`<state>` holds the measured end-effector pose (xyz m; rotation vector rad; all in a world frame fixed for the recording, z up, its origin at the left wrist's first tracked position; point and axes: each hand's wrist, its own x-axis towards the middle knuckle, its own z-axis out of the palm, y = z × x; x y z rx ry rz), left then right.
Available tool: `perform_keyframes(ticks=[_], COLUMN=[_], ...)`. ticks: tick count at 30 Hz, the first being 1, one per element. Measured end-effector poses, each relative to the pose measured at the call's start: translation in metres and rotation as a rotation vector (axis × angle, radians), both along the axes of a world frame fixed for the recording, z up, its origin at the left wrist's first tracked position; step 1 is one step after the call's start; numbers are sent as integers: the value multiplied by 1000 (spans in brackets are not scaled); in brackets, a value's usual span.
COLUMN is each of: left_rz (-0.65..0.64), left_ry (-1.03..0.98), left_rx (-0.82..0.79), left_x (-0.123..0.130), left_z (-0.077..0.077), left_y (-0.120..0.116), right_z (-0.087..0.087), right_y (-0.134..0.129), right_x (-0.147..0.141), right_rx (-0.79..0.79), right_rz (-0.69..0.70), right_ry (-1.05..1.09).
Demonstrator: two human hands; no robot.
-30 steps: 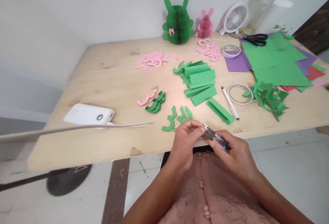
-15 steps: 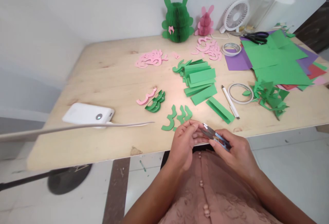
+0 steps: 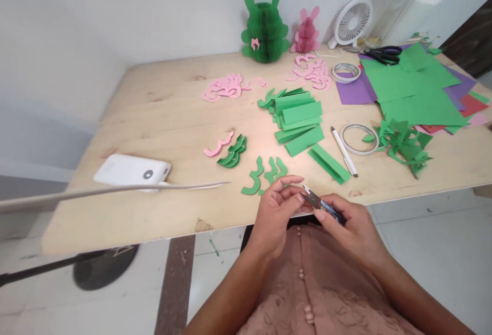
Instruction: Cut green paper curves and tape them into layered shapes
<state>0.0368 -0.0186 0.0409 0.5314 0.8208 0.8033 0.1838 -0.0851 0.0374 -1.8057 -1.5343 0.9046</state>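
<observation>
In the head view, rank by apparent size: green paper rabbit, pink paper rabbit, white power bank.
1. White power bank, though it is nearer the camera, so unsure against the next.
2. Green paper rabbit.
3. Pink paper rabbit, clearly smallest.

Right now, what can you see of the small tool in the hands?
The snips look like small metal thread cutters: dark, narrow blades with a pale glint at the tip and a bluish handle part. They lie tilted, tip toward the upper left, just off the table's near edge, over the lap. The right hand grips the handle end; the left hand's fingertips meet the tip. Whether the blades are open is unclear.
</observation>
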Motion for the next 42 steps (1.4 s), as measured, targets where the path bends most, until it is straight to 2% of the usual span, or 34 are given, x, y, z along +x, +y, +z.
perform_keyframes(ticks=[20, 26, 30, 35, 42], left_rz=[29, 68, 42, 26, 24], left_ry=[2, 48, 92, 167, 239], left_rx=[74, 39, 69, 115, 145], left_x=[1, -2, -7, -7, -5], left_z=[-5, 1, 3, -1, -6], left_y=[-2, 2, 4, 6, 8], right_z=[6, 4, 0, -3, -4], right_y=[0, 0, -1, -1, 1], right_x=[-4, -5, -5, -6, -7], right_rx=[30, 101, 216, 353, 400], right_rz=[-13, -3, 16, 49, 69], right_ry=[-3, -134, -296, -451, -518])
